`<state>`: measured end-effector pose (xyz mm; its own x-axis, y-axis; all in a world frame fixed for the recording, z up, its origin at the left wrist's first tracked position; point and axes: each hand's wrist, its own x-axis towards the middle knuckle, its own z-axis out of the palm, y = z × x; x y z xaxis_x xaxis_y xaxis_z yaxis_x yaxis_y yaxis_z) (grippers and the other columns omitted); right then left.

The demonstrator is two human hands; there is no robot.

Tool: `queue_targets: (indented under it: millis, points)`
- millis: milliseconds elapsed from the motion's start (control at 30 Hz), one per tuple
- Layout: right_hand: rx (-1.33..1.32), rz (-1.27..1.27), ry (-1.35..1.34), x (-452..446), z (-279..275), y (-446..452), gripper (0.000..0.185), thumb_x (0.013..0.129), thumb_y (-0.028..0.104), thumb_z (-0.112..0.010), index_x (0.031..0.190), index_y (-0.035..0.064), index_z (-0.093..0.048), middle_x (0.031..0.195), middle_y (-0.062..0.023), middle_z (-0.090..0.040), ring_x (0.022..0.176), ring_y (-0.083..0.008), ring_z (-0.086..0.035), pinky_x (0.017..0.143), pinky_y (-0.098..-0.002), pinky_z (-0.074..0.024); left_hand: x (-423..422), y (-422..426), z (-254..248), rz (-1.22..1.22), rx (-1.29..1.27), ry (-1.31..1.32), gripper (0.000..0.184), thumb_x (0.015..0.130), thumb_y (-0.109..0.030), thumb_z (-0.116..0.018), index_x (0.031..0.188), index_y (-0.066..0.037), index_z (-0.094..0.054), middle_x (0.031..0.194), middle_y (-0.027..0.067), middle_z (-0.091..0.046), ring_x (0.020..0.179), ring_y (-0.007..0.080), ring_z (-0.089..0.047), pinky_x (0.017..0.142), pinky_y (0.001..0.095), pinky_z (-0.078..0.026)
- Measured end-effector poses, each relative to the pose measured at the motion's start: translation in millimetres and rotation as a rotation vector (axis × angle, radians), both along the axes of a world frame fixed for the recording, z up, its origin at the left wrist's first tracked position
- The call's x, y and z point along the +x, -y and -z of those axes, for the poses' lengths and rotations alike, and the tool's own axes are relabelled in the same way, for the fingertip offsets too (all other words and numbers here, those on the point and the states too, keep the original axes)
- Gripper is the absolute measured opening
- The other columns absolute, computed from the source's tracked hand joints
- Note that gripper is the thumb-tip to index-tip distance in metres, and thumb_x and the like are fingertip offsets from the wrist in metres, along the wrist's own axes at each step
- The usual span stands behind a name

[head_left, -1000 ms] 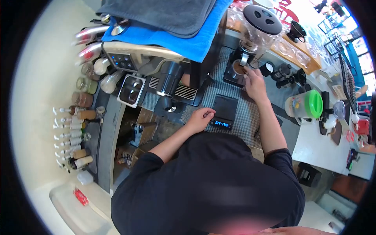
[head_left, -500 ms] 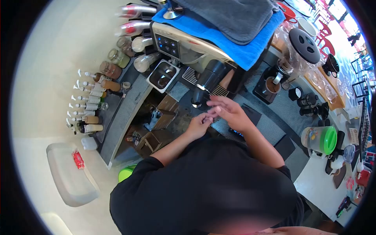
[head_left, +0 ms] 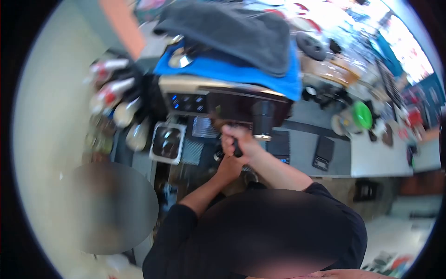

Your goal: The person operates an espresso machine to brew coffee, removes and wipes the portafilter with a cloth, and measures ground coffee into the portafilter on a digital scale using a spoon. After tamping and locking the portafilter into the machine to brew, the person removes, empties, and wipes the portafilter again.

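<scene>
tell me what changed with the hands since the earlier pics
The right hand came away from the cup of coffee grounds, moved left to the espresso machine, and now grips a dark handle. The left hand now meets the right; blur hides whether it holds anything. The grey towel and blue towel stay on the machine.

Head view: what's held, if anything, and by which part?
The right hand grips a dark handle; blur obscures the rest. Whether the left hand also holds it cannot be told.
</scene>
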<state>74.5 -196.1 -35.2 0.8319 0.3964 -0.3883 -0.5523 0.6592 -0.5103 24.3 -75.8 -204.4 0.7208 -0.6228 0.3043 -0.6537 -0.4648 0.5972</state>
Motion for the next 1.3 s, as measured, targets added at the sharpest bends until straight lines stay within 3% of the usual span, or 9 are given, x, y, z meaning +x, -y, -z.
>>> queue_targets:
  millis: [100, 167, 267, 367, 467, 633, 767, 1000, 1300]
  points:
    - [-0.032, 0.077, 0.065, -1.1, -0.6, -0.7, 0.023, 0.107, 0.027, -0.069, 0.094, 0.0109, -0.060, 0.071, 0.0009, -0.057, 0.054, -0.0116, -0.054, 0.049, -0.0290, -0.0456, 5.1, 2.2, -39.3, 0.042, -0.161, 0.166, 0.033, 0.085, -0.015, -0.071, 0.115, -0.001, -0.074, 0.094, 0.0214, -0.074, 0.089, 0.0461, -0.072, 0.089, 0.0556, -0.055]
    - [-0.014, 0.078, 0.097, -3.1, -2.8, 0.1, 0.022, 0.110, 0.028, -0.065, 0.101, 0.0090, -0.059, 0.074, -0.0001, -0.057, 0.056, -0.0129, -0.055, 0.050, -0.0300, -0.0456, -13.4, -15.9, -51.0, 0.016, -0.151, 0.044, 0.036, 0.088, -0.021, -0.077, 0.118, -0.002, -0.071, 0.120, 0.0253, -0.071, 0.115, 0.0446, -0.066, 0.105, 0.0534, -0.050]
    - [-0.042, 0.132, 0.108, -8.3, -9.1, -12.7, 0.021, 0.112, 0.028, -0.063, 0.101, 0.0106, -0.057, 0.075, 0.0002, -0.057, 0.058, -0.0138, -0.055, 0.051, -0.0319, -0.0456, -29.6, -56.6, -60.1, -0.007, -0.112, -0.825, 0.038, 0.097, -0.020, -0.072, 0.130, -0.001, -0.066, 0.122, 0.0220, -0.072, 0.112, 0.0382, -0.070, 0.099, 0.0479, -0.055]
    - [-0.038, 0.331, 0.105, -3.4, -4.3, -67.6, 0.021, 0.111, 0.027, -0.063, 0.100, 0.0120, -0.055, 0.075, -0.0005, -0.058, 0.060, -0.0163, -0.058, 0.054, -0.0352, -0.0488, -41.4, -99.1, -34.2, -0.252, -0.695, -1.295, 0.035, 0.103, -0.017, -0.066, 0.133, -0.001, -0.064, 0.131, 0.0178, -0.071, 0.118, 0.0324, -0.071, 0.099, 0.0452, -0.057]
    - [0.043, 0.482, 0.164, 12.4, 0.4, -113.6, 0.016, 0.110, 0.024, -0.064, 0.103, 0.0105, -0.058, 0.083, -0.0041, -0.062, 0.072, -0.0204, -0.064, 0.068, -0.0382, -0.0546, -32.9, -146.3, -65.0, -0.406, -1.082, -1.522, 0.034, 0.102, -0.012, -0.064, 0.135, -0.001, -0.064, 0.130, 0.0139, -0.072, 0.122, 0.0304, -0.070, 0.105, 0.0466, -0.056]
    - [0.058, 0.501, 0.221, 44.6, 3.1, -138.8, 0.011, 0.110, 0.021, -0.068, 0.114, 0.0116, -0.064, 0.098, -0.0043, -0.070, 0.100, -0.0223, -0.071, 0.091, -0.0408, -0.0569, -5.9, -194.4, -86.5, -0.389, -1.361, -1.473, 0.043, 0.105, -0.022, -0.058, 0.144, -0.003, -0.063, 0.144, 0.0132, -0.070, 0.135, 0.0316, -0.065, 0.121, 0.0490, -0.045]
    - [0.065, 0.528, 0.288, 66.1, 15.9, -150.1, 0.012, 0.110, 0.018, -0.067, 0.120, 0.0130, -0.069, 0.114, -0.0057, -0.076, 0.115, -0.0245, -0.072, 0.098, -0.0497, -0.0557, 25.1, -198.1, -100.5, -0.267, -1.486, -1.364, 0.046, 0.108, -0.025, -0.054, 0.149, -0.003, -0.060, 0.149, 0.0116, -0.067, 0.138, 0.0313, -0.063, 0.122, 0.0483, -0.044]
    - [0.092, 0.539, 0.278, 57.6, 24.7, -146.4, 0.007, 0.109, 0.016, -0.067, 0.115, 0.0120, -0.068, 0.115, -0.0091, -0.074, 0.117, -0.0304, -0.072, 0.100, -0.0511, -0.0578, 58.0, -201.0, -104.3, -0.206, -1.527, -1.401, 0.047, 0.109, -0.026, -0.050, 0.149, -0.002, -0.059, 0.149, 0.0125, -0.067, 0.139, 0.0317, -0.062, 0.123, 0.0481, -0.044]
    - [-0.061, 0.241, 0.210, -16.9, 14.7, -115.8, 0.015, 0.110, 0.021, -0.068, 0.117, 0.0097, -0.060, 0.107, -0.0111, -0.071, 0.105, -0.0314, -0.076, 0.097, -0.0506, -0.0639, 31.3, -225.9, -99.2, -0.160, -1.468, -1.496, 0.054, 0.106, -0.025, -0.052, 0.155, -0.001, -0.054, 0.153, 0.0156, -0.064, 0.143, 0.0345, -0.058, 0.126, 0.0497, -0.040]
